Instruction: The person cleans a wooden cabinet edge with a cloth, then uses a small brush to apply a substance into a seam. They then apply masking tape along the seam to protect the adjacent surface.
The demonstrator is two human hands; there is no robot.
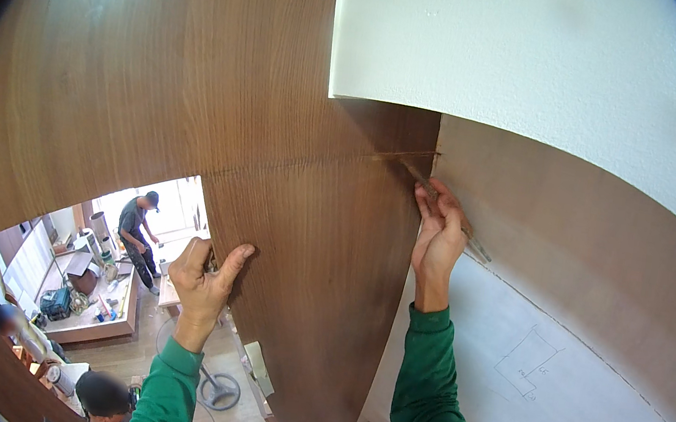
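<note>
In front of me stands a brown wood-grain panel point(306, 258), with a dark, slightly rough seam point(302, 162) running across it toward the inner corner. My left hand point(206, 275) is closed on the panel's left edge at an opening, its thumb on the panel's face and its fingers curled behind the edge. Near the corner, the fingers of my right hand point(442, 229) pinch a thin brush point(478, 247), slanted with its tip up at the seam. The tip lies close to the wood; whether it touches is too small to tell. Green sleeves cover both forearms.
A white ceiling drop point(537, 58) overhangs the corner. The right-hand wall point(457, 346) carries a pencil sketch. Through the opening, a person point(139, 232) stands by a workbench point(97, 324) with tools; two more people are below left. A round-based stand point(220, 392) is on the floor.
</note>
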